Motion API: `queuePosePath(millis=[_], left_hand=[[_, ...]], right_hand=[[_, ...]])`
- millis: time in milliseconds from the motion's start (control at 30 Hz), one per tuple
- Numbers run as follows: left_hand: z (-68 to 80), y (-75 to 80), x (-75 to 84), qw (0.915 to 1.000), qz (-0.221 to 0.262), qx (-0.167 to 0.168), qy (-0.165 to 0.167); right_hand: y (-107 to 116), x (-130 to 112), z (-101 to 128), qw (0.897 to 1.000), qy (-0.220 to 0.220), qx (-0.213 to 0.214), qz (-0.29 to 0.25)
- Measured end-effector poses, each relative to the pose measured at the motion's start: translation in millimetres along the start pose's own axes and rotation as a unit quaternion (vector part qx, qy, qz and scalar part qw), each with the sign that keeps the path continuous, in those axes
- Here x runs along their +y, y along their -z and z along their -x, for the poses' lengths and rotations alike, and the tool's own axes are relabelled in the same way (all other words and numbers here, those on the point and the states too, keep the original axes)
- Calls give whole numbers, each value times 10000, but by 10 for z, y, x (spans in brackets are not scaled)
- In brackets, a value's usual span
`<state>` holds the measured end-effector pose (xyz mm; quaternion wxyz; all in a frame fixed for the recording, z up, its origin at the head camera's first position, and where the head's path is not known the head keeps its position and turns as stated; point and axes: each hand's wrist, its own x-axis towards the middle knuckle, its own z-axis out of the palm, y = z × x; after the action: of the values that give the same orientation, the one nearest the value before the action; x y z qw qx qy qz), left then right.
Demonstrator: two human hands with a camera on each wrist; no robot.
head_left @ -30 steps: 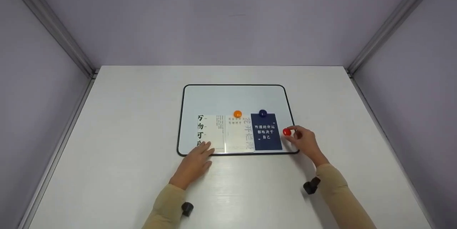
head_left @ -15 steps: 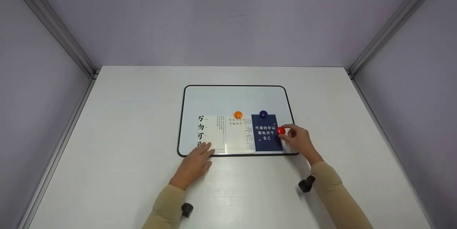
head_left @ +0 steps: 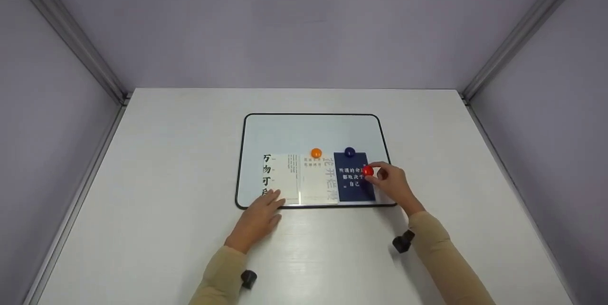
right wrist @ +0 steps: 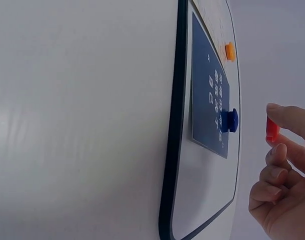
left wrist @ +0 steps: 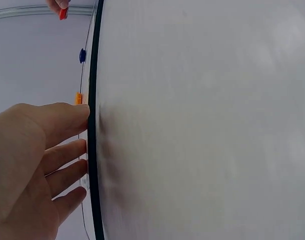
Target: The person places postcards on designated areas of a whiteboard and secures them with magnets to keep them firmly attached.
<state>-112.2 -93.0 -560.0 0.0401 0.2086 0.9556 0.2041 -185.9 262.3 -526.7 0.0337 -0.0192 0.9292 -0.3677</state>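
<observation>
My right hand (head_left: 392, 184) pinches a red round magnet (head_left: 367, 170) between thumb and finger. In the right wrist view the red magnet (right wrist: 272, 129) is held up off the whiteboard. From the head view it overlaps the right side of a dark blue card (head_left: 354, 191) with white writing. My left hand (head_left: 259, 219) rests with extended fingers on the lower edge of a cream card (head_left: 283, 176) at the left. A second cream card (head_left: 316, 184) lies in the middle, with an orange magnet (head_left: 316, 153) at its top edge. A blue magnet (head_left: 350, 152) sits on the dark card's top edge.
The black-rimmed whiteboard (head_left: 311, 129) lies flat on a white table (head_left: 180, 153). Pale walls (head_left: 304, 29) enclose the table at the back and both sides. Small black devices (head_left: 249, 279) are worn on both forearms.
My right hand has carried the red magnet leftward, from beside the dark blue card to over its right part. The left hand stays in place.
</observation>
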Motion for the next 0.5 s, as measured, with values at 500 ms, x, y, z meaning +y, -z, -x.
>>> queuePosePath(millis=[500], left_hand=[[-1, -16, 17, 9997, -132, 210, -15]], right_hand=[[-55, -120, -32, 9993, 319, 125, -176]])
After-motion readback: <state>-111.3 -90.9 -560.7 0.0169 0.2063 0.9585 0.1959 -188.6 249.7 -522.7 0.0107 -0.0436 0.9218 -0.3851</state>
